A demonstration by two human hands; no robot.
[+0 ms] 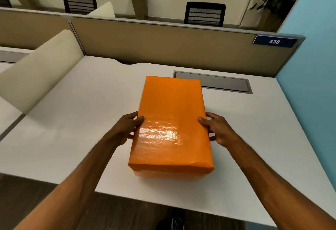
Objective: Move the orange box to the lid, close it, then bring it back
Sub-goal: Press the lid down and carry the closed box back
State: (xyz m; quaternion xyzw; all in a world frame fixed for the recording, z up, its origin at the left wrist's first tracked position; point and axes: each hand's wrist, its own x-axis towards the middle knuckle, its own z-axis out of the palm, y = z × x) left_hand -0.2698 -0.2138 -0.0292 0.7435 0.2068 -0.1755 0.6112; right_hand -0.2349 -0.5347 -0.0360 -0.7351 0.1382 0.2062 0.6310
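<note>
While the left hand [127, 129] is pressing its thumb onto the top edge of the orange box [171, 126], its fingers are wrapping down the box's left side, mostly out of sight. That box is sitting lid-on on the white desk [72, 120], its base hidden by the lid. Opposite, the right hand [217, 129] is gripping the right side likewise, fingertips partly concealed.

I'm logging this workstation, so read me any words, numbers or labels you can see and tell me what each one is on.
"438": white digits on the dark blue rectangular plate fixed to the top right of the beige desk partition.
The glossy orange wrapped box, gripped at its sides by the left hand and right hand, shows no print.
Nothing else is legible.
</note>
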